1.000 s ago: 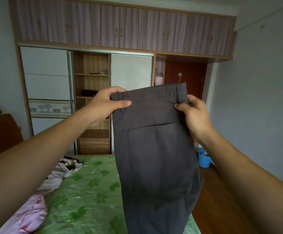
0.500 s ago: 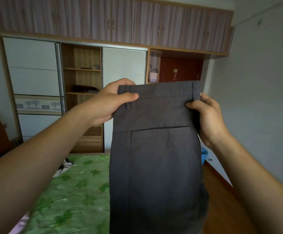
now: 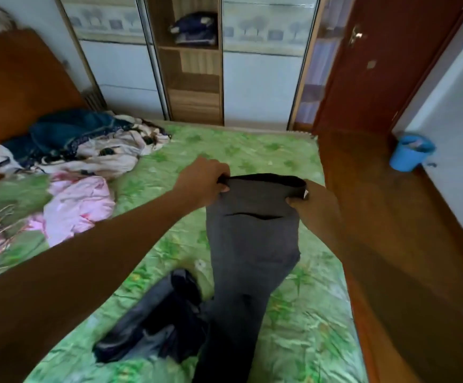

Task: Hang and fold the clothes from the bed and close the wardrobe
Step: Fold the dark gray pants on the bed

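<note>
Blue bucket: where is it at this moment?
Head view, far right: the blue bucket stands on the wooden floor by the wall, right of the bed.

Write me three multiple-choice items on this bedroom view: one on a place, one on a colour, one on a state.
1. The bucket stands: A on a chair; B on the floor, right of the bed; C on a shelf.
2. The bed is covered in: A green; B red; C white.
3. The trousers are: A on a hanger; B held by two hands; C folded flat.
Answers: B, it rests on wood beside the bed; A, green leaf print; B, left hand and right hand each hold a waistband end.
</note>
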Demonstrator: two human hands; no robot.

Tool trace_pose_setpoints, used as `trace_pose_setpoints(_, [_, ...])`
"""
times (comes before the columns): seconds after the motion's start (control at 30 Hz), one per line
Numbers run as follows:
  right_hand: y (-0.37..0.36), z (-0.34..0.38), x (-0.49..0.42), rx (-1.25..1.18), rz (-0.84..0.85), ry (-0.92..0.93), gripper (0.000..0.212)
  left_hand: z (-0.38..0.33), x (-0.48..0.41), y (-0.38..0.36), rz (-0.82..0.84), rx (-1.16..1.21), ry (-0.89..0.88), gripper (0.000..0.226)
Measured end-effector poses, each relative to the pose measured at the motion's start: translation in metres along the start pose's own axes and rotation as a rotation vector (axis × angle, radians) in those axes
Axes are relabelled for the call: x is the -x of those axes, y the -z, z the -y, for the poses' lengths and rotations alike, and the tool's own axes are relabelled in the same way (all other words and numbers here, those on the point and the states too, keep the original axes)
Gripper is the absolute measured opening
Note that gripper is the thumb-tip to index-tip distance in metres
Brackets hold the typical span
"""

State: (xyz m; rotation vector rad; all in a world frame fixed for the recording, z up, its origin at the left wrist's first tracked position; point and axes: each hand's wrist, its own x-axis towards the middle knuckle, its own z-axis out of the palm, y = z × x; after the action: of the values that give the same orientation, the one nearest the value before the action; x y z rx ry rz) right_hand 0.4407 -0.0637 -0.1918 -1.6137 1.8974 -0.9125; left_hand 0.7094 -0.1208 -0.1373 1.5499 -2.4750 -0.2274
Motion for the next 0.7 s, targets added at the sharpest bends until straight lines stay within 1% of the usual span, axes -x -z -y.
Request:
trace_pose_setpoints(0.07, [-0.032,-0.021,-0.009,0.007,0.008,-0.024,0.037,0.017,-0.006,-0.038,0.029,-0.003,0.066,0.016])
trace_pose_setpoints(0.2, [-0.079,-0.045,-0.042,-0.128,0.099,-0.168,0.028,0.046,-0.030,-0.093,0.026,-0.101,0.114,0.011])
trace_pose_setpoints(0.3, [-0.094,-0.055,-0.090,-0.156,0.105,-0.202,0.030,0.062,-0.071,-0.113,0.013,-0.133,0.123,0.013])
trace_pose_setpoints(0.37, [-0.094,-0.058,-0.129,-0.190,0.124,-0.193,0.039,0.071,-0.110,-0.122,-0.018,-0.066,0.118,0.019])
trace_pose_setpoints(0.4, [-0.095,-0.061,-0.149,-0.242,0.144,-0.203,0.050,0.076,-0.130,-0.128,-0.041,0.014,0.122,0.028])
trace_pose_setpoints(0.47, [-0.100,-0.069,-0.174,-0.420,0.167,-0.274,0.075,0.084,-0.156,-0.148,-0.056,0.150,0.160,0.054])
trace_pose_setpoints(0.5, [-0.107,-0.075,-0.178,-0.453,0.160,-0.302,0.077,0.088,-0.161,-0.164,-0.035,0.180,0.192,0.062])
trace_pose_setpoints(0.53, [-0.120,-0.088,-0.175,-0.430,0.153,-0.320,0.069,0.093,-0.159,-0.188,0.010,0.199,0.233,0.064])
trace_pose_setpoints(0.6, [-0.152,-0.120,-0.148,-0.266,0.172,-0.382,0.048,0.097,-0.128,-0.238,0.138,0.245,0.327,0.059])
trace_pose_setpoints(0.63, [-0.172,-0.140,-0.129,-0.203,0.190,-0.441,0.043,0.098,-0.105,-0.269,0.215,0.286,0.378,0.056])
trace_pose_setpoints(0.7, [-0.213,-0.184,-0.082,-0.154,0.266,-0.564,0.039,0.099,-0.052,-0.328,0.368,0.353,0.480,0.052])
